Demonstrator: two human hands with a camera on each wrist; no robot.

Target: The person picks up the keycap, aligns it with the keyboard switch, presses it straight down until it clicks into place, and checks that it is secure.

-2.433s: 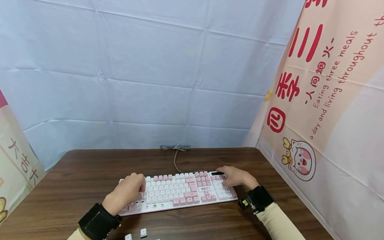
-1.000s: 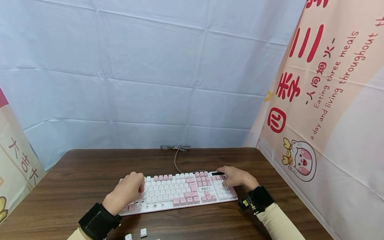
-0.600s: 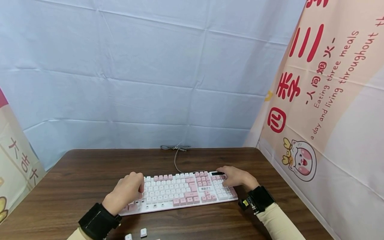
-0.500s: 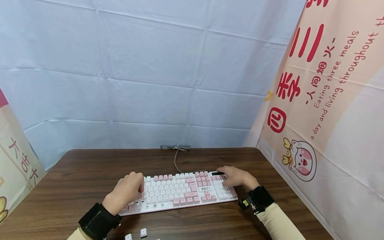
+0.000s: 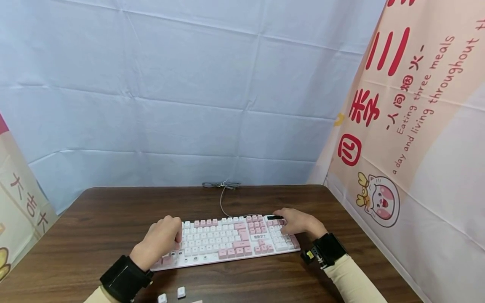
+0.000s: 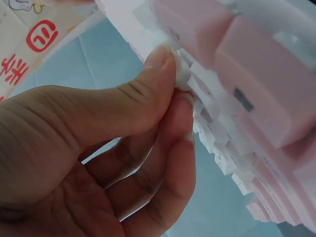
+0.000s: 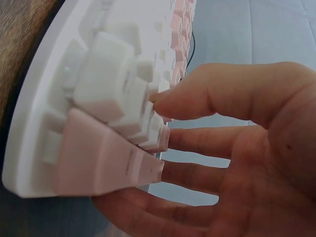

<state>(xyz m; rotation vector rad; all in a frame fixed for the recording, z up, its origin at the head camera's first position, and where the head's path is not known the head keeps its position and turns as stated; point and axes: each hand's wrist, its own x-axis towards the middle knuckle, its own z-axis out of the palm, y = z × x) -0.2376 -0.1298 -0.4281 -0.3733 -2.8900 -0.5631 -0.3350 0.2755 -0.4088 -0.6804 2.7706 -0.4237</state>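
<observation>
A white and pink keyboard (image 5: pixel 212 263) lies across the table, with several bare switches along its front left row. My left hand (image 5: pixel 161 240) is over its left part, thumb and index finger pinching a small white keycap (image 6: pixel 182 71) among the keys, as the left wrist view shows. That keycap is mostly hidden by the fingertips. My right hand (image 5: pixel 299 222) holds the keyboard's far right corner. In the right wrist view its thumb touches the white number keys (image 7: pixel 106 74), while the other fingers reach past the pink key (image 7: pixel 94 158) to the edge.
Two loose white keycaps (image 5: pixel 181 292) lie on the table (image 5: pixel 242 286) in front of the keyboard, near my left wrist. A pale thing (image 5: pixel 197 301) is cut off by the lower frame edge. Behind, a bundled cable (image 5: pixel 221 185) lies against the blue cloth (image 5: pixel 189 105).
Since the earliest frame my left hand has shifted very slightly left over the keys. My right hand stays put. The head view has tilted down a touch.
</observation>
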